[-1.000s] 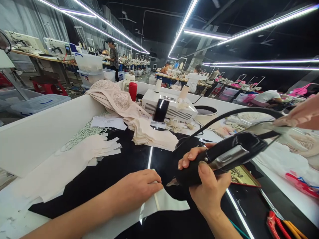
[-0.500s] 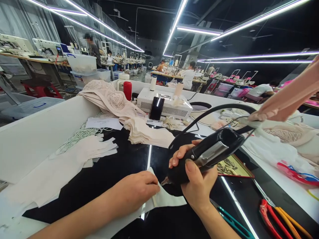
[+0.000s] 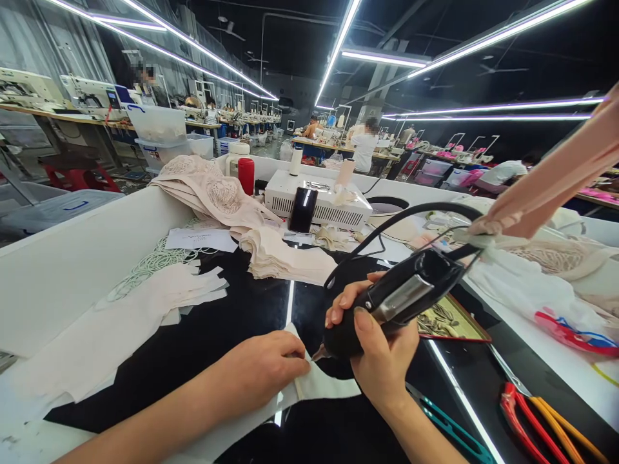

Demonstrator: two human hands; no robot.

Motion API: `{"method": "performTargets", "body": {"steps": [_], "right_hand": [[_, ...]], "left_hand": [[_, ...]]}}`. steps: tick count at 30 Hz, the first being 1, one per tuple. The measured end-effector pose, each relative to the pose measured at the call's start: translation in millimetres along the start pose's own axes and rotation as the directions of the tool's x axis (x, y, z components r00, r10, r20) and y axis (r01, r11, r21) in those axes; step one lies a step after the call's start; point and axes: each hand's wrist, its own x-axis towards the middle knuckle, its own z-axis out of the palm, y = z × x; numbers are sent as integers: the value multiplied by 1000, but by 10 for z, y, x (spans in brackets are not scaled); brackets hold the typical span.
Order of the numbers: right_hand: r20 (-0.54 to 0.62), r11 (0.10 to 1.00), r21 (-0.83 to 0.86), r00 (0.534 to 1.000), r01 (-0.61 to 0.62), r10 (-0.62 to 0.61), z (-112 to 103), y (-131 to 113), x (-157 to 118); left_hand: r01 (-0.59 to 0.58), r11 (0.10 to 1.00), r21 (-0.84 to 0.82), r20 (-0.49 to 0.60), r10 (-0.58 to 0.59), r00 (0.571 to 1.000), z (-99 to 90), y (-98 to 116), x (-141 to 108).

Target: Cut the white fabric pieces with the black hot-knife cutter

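My left hand (image 3: 264, 364) is closed, its fingertips pinching a pale fabric piece (image 3: 326, 380) flat against the black tabletop (image 3: 261, 306). My right hand (image 3: 384, 361) wraps round a black corded handheld tool (image 3: 403, 293) with a silver lever along its body. The tool slants down to the left, and its pointed metal tip (image 3: 320, 352) is at the fabric, just beside my left fingertips. Whether the tip touches the cloth I cannot tell. A pink cloth strip (image 3: 546, 174) is tied at the tool's cable end and stretches up to the right.
Cut beige pieces (image 3: 285, 254) lie stacked ahead, and more pale pieces (image 3: 120, 322) at left. Behind stands a white vented box (image 3: 319, 203). To the right are a tray of small parts (image 3: 449, 322), red-handled scissors (image 3: 517, 412) and a teal tool (image 3: 454, 428). People sit farther off.
My right hand and the tool have shifted very slightly left. The left hand's pinch on the fabric looks the same, and the view has moved a little.
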Motion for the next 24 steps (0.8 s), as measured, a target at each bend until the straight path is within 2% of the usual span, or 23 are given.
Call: {"method": "performTargets", "body": {"steps": [7,13,15,20,24], "right_hand": [[-59,1000,-28,998,15,-16,-200,-214,-48],[-60,998,-56,998,25,-29,-317,-261,-131],[-56,999,-41,998,28,-31,-321,-259,-142],[-51,999,-30,999,17,-19,-313,-258,-171],[-33,1000,-5,999,27,-27,-309,-253,-192]], "left_hand": [[-21,999,38,26,20,999,-20,26,-24],[-24,998,-57,-69,20,997,-40,125,25],[-4,998,-70,-67,-1,998,-51,179,63],[130,987,-92,36,-127,991,-39,350,162],[209,972,-105,47,-205,978,32,444,165]]}}
